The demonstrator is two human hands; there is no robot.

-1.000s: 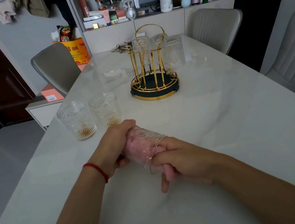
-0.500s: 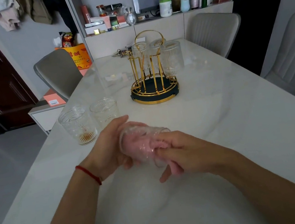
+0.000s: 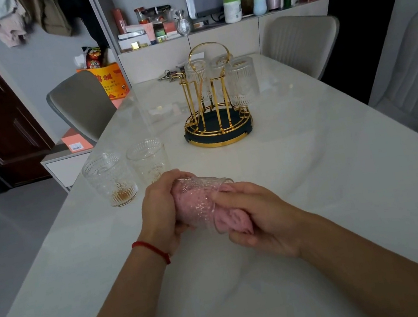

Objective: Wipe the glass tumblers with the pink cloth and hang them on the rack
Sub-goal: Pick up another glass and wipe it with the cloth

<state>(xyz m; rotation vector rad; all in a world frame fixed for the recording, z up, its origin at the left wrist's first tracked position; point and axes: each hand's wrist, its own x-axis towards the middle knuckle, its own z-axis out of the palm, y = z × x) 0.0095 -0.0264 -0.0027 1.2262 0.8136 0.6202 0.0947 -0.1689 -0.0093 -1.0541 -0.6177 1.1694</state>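
Note:
My left hand (image 3: 160, 213) grips the base end of a patterned glass tumbler (image 3: 198, 201) held on its side above the table. The pink cloth (image 3: 233, 219) is stuffed inside it and spills out of the mouth, where my right hand (image 3: 260, 213) holds the cloth, fingers curled at the rim. Two more tumblers (image 3: 110, 179) (image 3: 148, 160) stand upright on the table to the left. Farther back is the gold rack (image 3: 217, 118) with a dark round base; three tumblers (image 3: 242, 82) hang upside down on it.
The white marble table (image 3: 314, 168) stretches ahead. Grey chairs (image 3: 82, 104) (image 3: 299, 41) stand at the far left and far right, another at the right edge. Keys (image 3: 167, 75) lie behind the rack. A cluttered shelf (image 3: 206, 17) lines the back wall.
The tumbler has turned in my hands and more pink cloth now shows outside its mouth. My hands stayed in about the same place over the table.

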